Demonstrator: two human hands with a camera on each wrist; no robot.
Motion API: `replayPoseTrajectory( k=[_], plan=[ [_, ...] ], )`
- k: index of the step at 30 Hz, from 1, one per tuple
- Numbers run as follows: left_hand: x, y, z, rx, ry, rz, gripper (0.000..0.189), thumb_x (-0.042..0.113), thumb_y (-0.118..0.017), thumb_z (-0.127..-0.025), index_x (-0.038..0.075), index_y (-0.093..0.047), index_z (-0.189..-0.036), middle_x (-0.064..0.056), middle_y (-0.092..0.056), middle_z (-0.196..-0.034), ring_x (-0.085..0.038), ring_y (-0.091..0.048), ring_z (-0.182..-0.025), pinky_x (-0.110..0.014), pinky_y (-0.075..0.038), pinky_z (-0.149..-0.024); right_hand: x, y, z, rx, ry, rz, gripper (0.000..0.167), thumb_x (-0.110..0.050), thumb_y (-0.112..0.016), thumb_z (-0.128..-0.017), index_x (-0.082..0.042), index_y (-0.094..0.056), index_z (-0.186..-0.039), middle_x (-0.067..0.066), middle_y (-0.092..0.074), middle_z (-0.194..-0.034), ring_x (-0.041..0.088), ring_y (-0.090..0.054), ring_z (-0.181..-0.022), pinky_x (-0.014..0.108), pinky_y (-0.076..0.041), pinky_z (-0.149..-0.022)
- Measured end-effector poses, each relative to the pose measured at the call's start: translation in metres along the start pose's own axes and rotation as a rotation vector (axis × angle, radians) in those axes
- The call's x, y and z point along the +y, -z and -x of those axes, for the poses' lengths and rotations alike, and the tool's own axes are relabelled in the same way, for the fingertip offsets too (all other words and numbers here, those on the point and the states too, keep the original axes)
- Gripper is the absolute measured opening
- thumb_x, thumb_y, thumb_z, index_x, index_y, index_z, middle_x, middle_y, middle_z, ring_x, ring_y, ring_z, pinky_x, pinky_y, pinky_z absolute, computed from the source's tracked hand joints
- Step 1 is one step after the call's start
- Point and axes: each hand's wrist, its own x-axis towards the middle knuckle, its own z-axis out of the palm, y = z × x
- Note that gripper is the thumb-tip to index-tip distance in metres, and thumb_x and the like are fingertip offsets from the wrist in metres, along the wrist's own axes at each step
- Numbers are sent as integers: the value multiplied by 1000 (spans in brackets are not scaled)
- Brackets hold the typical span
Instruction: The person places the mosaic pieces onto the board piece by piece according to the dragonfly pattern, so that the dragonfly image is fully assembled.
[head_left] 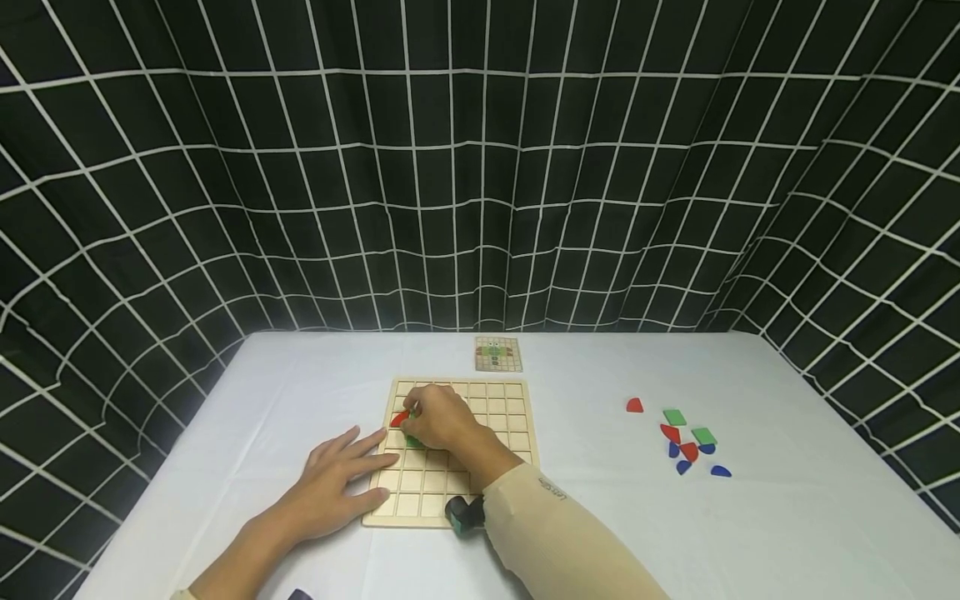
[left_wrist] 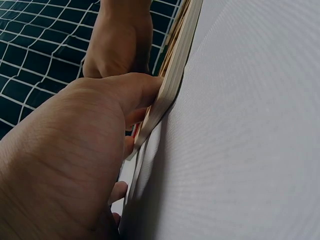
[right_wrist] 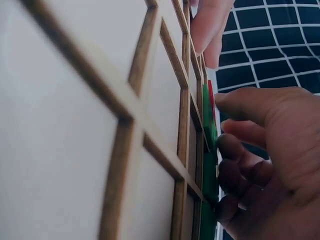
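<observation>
A wooden grid board (head_left: 410,504) lies on the white table in front of me. My left hand (head_left: 330,479) rests at its left side with fingers spread, fingertips and thumb on the rim. Over the board's upper left is my right hand (head_left: 438,417), fingers bent, thumb and fingertips at a red rounded piece (head_left: 398,419) that they appear to pinch. Beside it, green pieces (head_left: 414,442) sit in the board's cells, partly covered by that hand. The right wrist view shows the red piece (right_wrist: 211,97) edge-on against the green ones (right_wrist: 209,175), with the thumb touching it.
Behind the board lies a small pattern card (head_left: 498,354). Loose pieces lie to the right: a red one (head_left: 634,406), green ones (head_left: 674,417) and several blue ones (head_left: 721,472). A dark wrist device (head_left: 463,514) hangs over the board's front edge. Black gridded cloth (head_left: 480,183) surrounds the table.
</observation>
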Motion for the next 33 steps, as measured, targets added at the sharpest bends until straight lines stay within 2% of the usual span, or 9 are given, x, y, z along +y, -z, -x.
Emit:
replayPoseTrajectory(
  k=[4,9,11,18,25,33],
  plan=[
    [0,0,0,-10,3,2,42,49,-63,-82,39,-59,-122,7,-38,-148,-35,-24,-140,-61,-11,-107,-3,12,5,18,18,-46,33,-27,-69,-83,-15,-65,-113,-4,-61,-85,10,-56,-74,22,-48,-62],
    [1,0,-1,-3,-3,-2,42,48,-64,-82,38,-59,-122,7,-38,-148,-35,-24,-140,-61,-11,-107,-12,44,19,88,97,-77,32,-28,-66,-85,-13,-65,-114,-3,-60,-83,11,-52,-68,23,-46,-58],
    [2,1,-1,0,-5,-5,41,48,-64,-82,38,-59,-122,7,-39,-148,-35,-24,-140,-60,-11,-107,-16,60,26,129,133,-75,31,-29,-65,-85,-15,-66,-113,-4,-60,-84,11,-51,-67,25,-45,-64],
    [2,2,0,5,0,-16,42,47,-65,-81,39,-60,-121,7,-39,-147,-35,-25,-140,-60,-12,-107,-17,104,59,325,269,-93,23,-24,-68,-83,-16,-69,-105,-4,-60,-81,16,-54,-74,27,-46,-63],
    [0,0,0,2,14,-9,41,47,-65,-81,39,-60,-121,8,-39,-147,-34,-25,-140,-59,-12,-108,0,130,92,468,367,-85,22,-19,-70,-80,-16,-69,-102,-6,-61,-81,14,-53,-78,28,-46,-67],
    [1,-1,0,16,1,-7,41,45,-66,-81,37,-61,-121,8,-40,-147,-36,-26,-139,-60,-13,-107,44,157,122,627,406,-19,25,-12,-75,-76,-14,-69,-101,-7,-60,-80,10,-51,-77,26,-44,-64]
  ],
)
